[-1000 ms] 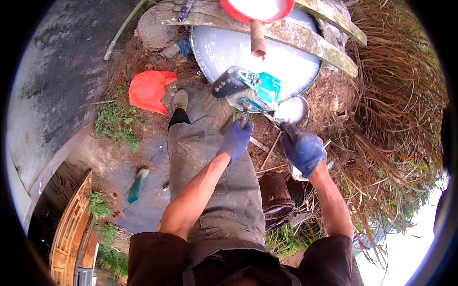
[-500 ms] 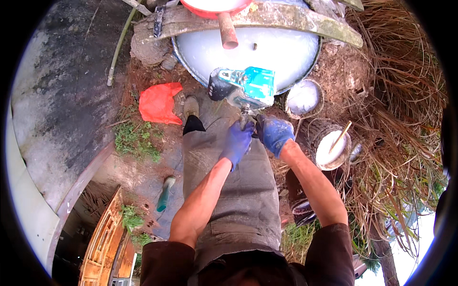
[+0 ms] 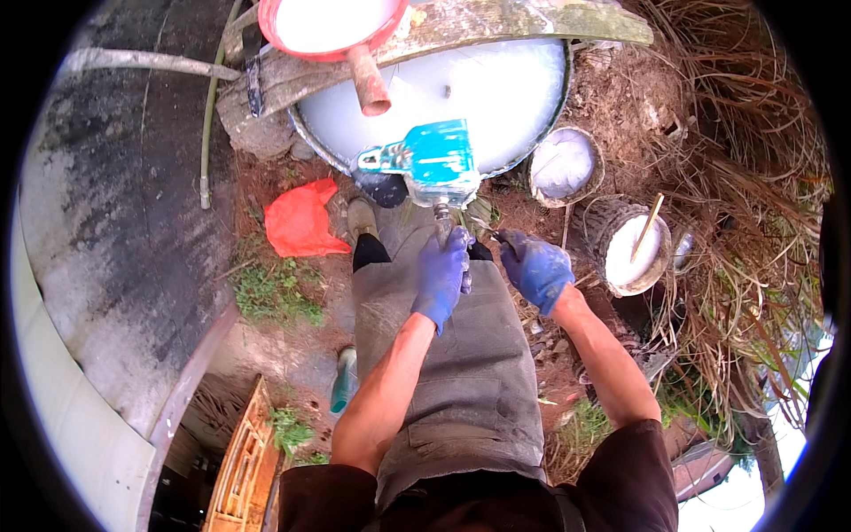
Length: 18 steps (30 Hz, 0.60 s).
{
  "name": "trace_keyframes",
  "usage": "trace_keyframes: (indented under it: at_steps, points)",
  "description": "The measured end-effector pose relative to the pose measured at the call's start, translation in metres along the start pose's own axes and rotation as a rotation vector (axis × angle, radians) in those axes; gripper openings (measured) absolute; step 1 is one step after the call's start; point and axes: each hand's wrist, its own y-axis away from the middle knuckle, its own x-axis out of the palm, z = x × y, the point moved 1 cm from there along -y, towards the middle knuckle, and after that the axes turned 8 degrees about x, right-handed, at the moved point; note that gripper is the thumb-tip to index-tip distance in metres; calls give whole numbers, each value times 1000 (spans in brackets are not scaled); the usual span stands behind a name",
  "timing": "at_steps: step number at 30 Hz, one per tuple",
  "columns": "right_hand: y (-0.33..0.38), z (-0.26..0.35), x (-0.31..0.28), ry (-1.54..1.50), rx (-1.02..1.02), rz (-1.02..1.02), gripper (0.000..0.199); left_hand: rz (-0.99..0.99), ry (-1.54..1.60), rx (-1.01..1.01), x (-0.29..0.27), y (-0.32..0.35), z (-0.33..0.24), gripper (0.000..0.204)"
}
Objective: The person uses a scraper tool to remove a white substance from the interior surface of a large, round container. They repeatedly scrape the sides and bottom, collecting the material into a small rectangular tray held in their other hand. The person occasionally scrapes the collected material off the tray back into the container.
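My left hand (image 3: pixel 445 277), in a blue-purple glove, is closed around the metal shaft end of a teal power tool (image 3: pixel 441 158) that looks like a cordless drill. White splashes mark its casing, and its black part (image 3: pixel 383 189) shows below on the left. The tool lies just in front of a big round vat of white liquid (image 3: pixel 483 84), overlapping its near rim in view. My right hand (image 3: pixel 537 269), gloved too, is apart to the right, its fingers pinched near a thin, small piece that I cannot make out.
A weathered plank (image 3: pixel 496 25) spans the vat, with a red long-handled dipper (image 3: pixel 368 84) resting on it. Right of the vat stand a small pot of white stuff (image 3: pixel 565 164) and a bucket with a stick (image 3: pixel 634 257). A red plastic bag (image 3: pixel 303 220) lies left; dry fronds (image 3: pixel 745 177) hang right.
My right hand has pulled away from my left, out to the right. The power tool has turned in view so that its teal side shows more fully. My left hand keeps its hold.
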Motion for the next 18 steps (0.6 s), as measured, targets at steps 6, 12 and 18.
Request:
trace_keyframes:
  at_steps: [6,12,18]
  points:
    - [46,-32,-25,-880,270,69,33,-195,27,166,14,2,24,20]
    - [64,-9,-34,-841,32,-70,30,-164,-126,272,-22,-40,59,17]
    - [67,-10,-40,-890,124,-56,31,-126,-162,273,6,-32,56,29]
